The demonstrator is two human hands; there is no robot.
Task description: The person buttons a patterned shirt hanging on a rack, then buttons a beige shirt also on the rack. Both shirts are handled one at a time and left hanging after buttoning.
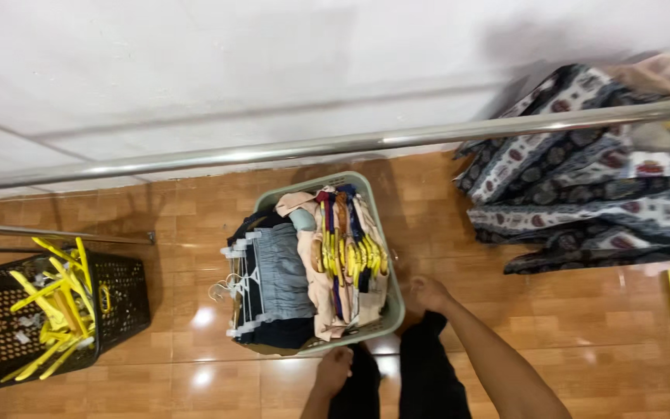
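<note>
While your left hand (333, 368) and right hand (426, 293) rest at the near rim of the green basket (394, 310) on the tiled floor, I cannot tell whether either grip has closed on it. Packed full with folded clothes (284, 283) and yellow hangers (350, 256), it could tip if lifted unevenly. Well to the left, the black basket (122, 291) holds loose yellow hangers (52, 310).

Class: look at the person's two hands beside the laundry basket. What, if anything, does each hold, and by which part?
Both hands, left and right, meet the near rim of the green laundry basket; whether either truly grips it cannot be told.
</note>
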